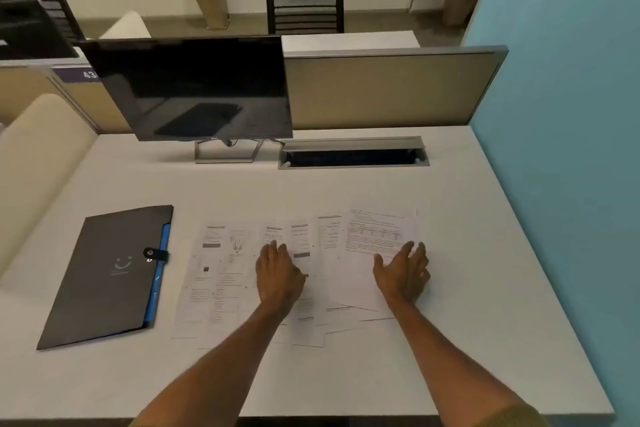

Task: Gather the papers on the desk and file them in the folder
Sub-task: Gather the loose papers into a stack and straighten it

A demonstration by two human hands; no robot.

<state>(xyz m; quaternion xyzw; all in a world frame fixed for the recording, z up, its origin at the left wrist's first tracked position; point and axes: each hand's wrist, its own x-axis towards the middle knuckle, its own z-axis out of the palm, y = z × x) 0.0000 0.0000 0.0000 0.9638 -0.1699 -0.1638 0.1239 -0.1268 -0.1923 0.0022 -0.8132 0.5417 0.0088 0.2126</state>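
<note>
Several printed white papers (221,274) lie spread and overlapping across the middle of the white desk (346,374). A dark grey folder (104,277) with a blue inner edge and a snap strap lies closed to their left. My left hand (278,274) rests flat, palm down, on the middle sheets. My right hand (403,272) is at the right end of the spread, fingers apart and slightly curled, over the rightmost sheet (377,232). Neither hand grips anything.
A black monitor (194,87) stands at the back left of the desk, beside a cable hatch (353,152). A beige partition (388,90) closes the back, a blue wall (571,114) the right side. A cream chair back (38,156) is at the left.
</note>
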